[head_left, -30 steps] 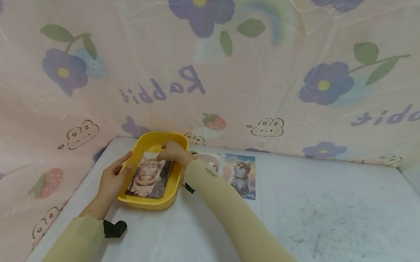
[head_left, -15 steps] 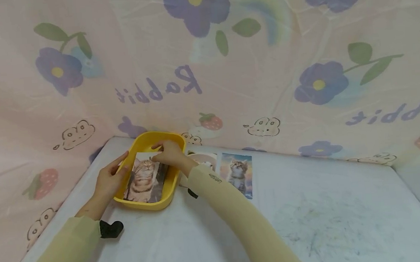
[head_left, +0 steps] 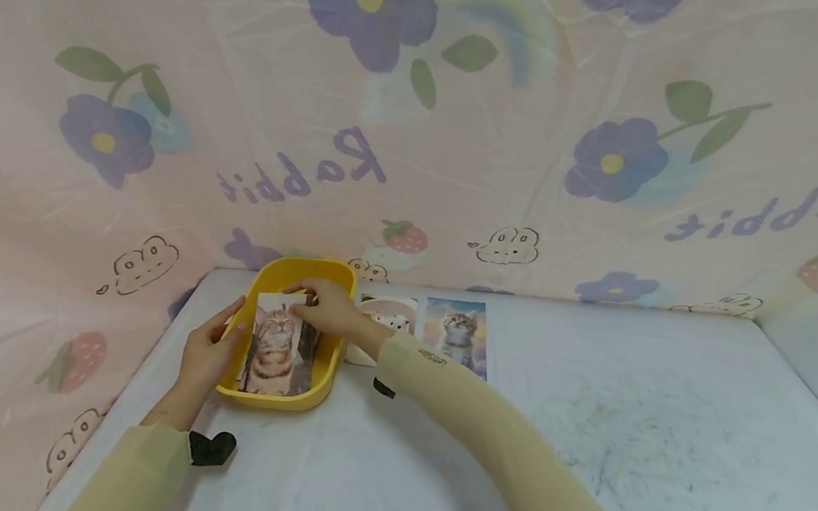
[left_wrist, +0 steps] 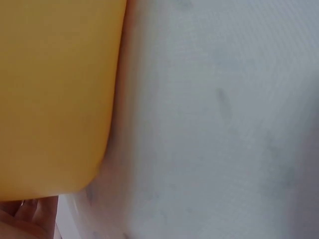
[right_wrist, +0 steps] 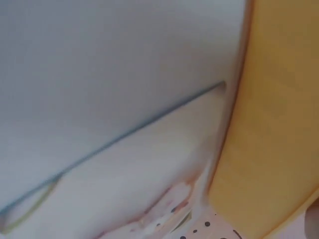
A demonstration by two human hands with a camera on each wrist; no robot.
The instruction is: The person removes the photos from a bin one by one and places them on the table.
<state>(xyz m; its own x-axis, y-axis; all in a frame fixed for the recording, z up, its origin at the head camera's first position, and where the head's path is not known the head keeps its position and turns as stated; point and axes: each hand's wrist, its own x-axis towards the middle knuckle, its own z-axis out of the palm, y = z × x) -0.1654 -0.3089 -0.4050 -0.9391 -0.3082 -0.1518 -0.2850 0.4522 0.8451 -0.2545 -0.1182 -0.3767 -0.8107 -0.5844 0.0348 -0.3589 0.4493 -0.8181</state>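
Note:
My left hand [head_left: 206, 353] grips the left side of a yellow plastic tray [head_left: 268, 402], thumb over the rim and fingers along the outer wall. Inside lies a photo card of an orange tabby cat [head_left: 275, 352], with edges of further cards showing around it. My right hand [head_left: 329, 305] reaches in over the right rim and pinches the tabby card near its upper right corner. In the left wrist view, a few fingers [left_wrist: 37, 219] show below the tray's wall. The right wrist view shows the tray's outer wall beside a card on the table.
Right of the tray, a card with a pale round shape [head_left: 394, 312] lies partly behind my right wrist. Beside it lies a grey kitten card [head_left: 459, 332] with a sky background. A printed curtain [head_left: 430, 164] hangs behind the white table [head_left: 400, 483], which has dark smudges.
My right hand has moved slightly left and the tabby card has shifted left with it, its top edge now higher in the tray. The left hand keeps its hold on the tray.

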